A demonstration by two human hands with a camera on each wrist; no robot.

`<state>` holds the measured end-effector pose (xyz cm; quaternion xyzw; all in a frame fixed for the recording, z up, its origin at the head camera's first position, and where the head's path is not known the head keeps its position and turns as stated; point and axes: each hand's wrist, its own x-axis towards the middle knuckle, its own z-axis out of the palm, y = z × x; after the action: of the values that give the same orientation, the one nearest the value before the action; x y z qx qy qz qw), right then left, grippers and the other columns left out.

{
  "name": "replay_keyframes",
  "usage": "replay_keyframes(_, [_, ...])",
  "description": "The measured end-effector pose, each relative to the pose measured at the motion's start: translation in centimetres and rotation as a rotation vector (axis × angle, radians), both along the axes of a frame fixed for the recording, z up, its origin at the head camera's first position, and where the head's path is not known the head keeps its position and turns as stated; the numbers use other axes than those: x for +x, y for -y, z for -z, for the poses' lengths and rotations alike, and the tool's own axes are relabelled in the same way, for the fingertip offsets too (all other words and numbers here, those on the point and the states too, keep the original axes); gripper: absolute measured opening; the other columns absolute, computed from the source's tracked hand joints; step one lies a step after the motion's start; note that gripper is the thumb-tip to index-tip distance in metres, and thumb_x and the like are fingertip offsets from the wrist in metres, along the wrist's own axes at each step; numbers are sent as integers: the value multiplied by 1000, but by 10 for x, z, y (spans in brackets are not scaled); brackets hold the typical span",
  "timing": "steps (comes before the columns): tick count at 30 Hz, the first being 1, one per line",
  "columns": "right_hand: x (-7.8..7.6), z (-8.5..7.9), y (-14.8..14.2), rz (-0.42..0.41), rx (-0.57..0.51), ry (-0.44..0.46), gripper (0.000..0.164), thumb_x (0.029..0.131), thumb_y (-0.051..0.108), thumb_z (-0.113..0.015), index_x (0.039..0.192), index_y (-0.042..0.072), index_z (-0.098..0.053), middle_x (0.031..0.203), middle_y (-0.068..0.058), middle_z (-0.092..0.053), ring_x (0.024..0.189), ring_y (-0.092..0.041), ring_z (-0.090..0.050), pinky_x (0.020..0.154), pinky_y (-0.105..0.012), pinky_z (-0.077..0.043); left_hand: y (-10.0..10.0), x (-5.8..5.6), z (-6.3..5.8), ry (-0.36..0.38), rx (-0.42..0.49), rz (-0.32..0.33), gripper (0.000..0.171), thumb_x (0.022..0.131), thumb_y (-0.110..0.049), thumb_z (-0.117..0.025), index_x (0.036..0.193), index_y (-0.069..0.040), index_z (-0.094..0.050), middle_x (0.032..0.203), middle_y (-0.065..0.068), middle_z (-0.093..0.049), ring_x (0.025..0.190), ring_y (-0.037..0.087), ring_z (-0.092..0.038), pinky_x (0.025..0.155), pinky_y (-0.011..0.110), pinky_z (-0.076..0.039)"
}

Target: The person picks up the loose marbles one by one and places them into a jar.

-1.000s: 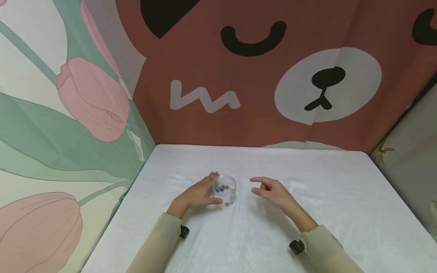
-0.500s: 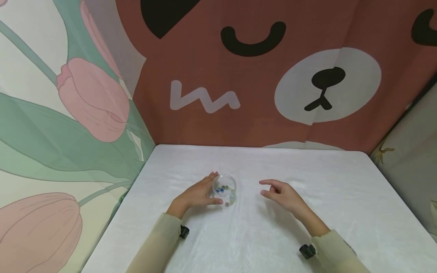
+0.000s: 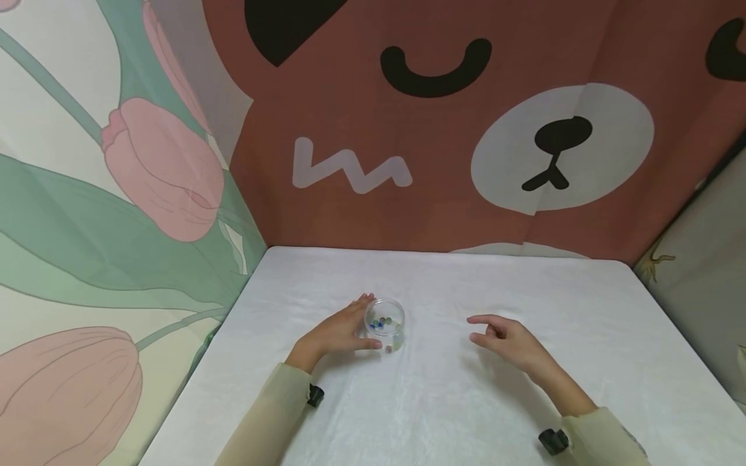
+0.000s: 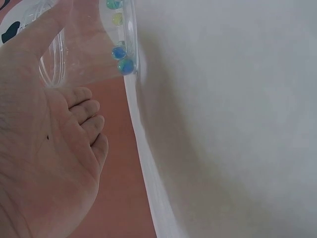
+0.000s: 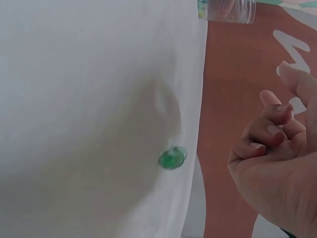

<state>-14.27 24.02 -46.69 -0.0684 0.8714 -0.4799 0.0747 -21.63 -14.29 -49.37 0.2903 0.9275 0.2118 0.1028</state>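
Observation:
A clear plastic jar (image 3: 397, 335) stands upright on the white cloth, with several small glass marbles (image 3: 381, 323) at its bottom. My left hand (image 3: 338, 331) holds it from the left, thumb along the near side and fingers behind. Blue, green and yellow marbles (image 4: 126, 66) show through the jar wall (image 4: 94, 44) in the left wrist view. Well to the right, my right hand (image 3: 515, 343) hovers with index finger and thumb apart and the other fingers bent, nothing visible between them. A blurred green marble (image 5: 173, 157) appears over the cloth in the right wrist view; the head view does not show it.
The white cloth (image 3: 443, 401) covers the table up to its back edge. Behind it hangs a brown bear-print curtain (image 3: 350, 220), and a tulip-print curtain (image 3: 169, 168) is at the left. A small black camera (image 3: 553, 441) sits at the right wrist.
My right hand has moved away from the jar, to the right and slightly nearer. The left hand and the jar have stayed in place.

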Motion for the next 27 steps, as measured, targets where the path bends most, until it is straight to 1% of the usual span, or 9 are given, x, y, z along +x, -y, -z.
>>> replay_keyframes(5, [4,3,-14,-9,13,12,46,95,30,-72,134,5,-64,73,0,-47,60,-9,-39,51,-26,-35,0,0,0,2,-5,-3,109,85,-70,-67,163,-13,-17,170,0,-11,157,19,-9,126,41,-17])
replay_keyframes(12, [10,6,-26,-9,37,28,45,96,30,-72,132,5,-65,75,0,-47,65,-9,-41,55,-27,-36,0,-1,0,6,-8,-7,111,84,-72,-67,164,-13,-17,170,0,-11,157,18,-9,126,41,-17])
replay_keyframes(17, [13,8,-33,2,56,21,43,95,30,-72,130,6,-66,75,1,-47,62,-7,-39,53,-27,-34,-1,-2,1,5,-20,-14,112,83,-73,-66,164,-15,-16,171,-1,-10,157,17,-8,126,40,-17])
replay_keyframes(22, [15,12,-38,13,58,35,41,94,30,-74,127,6,-68,75,3,-48,62,-6,-40,53,-26,-35,0,-2,2,-1,-7,-3,111,84,-72,-67,163,-13,-18,170,2,-12,157,20,-10,126,43,-19])
replay_keyframes(27, [17,14,-42,22,58,75,41,94,32,-73,126,7,-68,73,2,-47,61,-8,-40,53,-26,-36,0,-1,1,6,-22,-13,112,82,-74,-65,164,-15,-16,170,-2,-10,157,16,-8,126,39,-17])
